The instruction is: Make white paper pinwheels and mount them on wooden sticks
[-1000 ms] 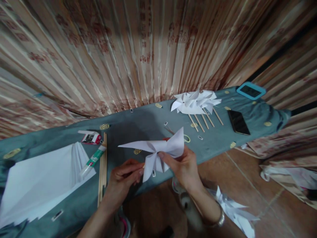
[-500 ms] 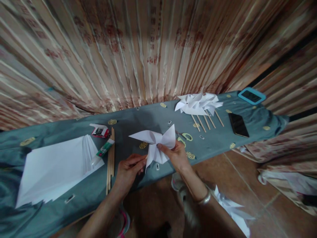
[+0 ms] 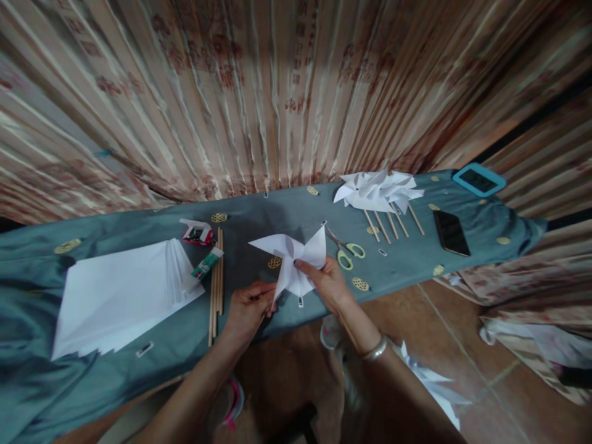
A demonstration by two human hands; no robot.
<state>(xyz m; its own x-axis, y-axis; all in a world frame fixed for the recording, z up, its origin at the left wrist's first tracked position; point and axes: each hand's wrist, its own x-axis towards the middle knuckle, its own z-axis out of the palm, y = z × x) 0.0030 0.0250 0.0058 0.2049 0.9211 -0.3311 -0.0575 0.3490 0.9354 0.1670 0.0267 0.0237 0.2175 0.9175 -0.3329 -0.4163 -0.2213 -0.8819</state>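
A white paper pinwheel with pointed blades is held up over the front of the table. My right hand grips it from the right, the thumb pressed near the dark pin at its centre. At its lower left blade my left hand is closed, fingers pinched together. Whether a stick sits in those fingers behind the paper is hidden. To the right of the pinwheel lie scissors with light green handles. Wooden sticks rest left of my left hand.
A stack of white paper lies at left, beside a green-and-white small box and an open red box. Several pinwheels on sticks lie at the back right, near a phone and a blue-framed device. White paper pieces are on the floor.
The view has shifted slightly, so the table things sit further right. The pinwheel has turned a little in my hands, and more of the scissors shows.
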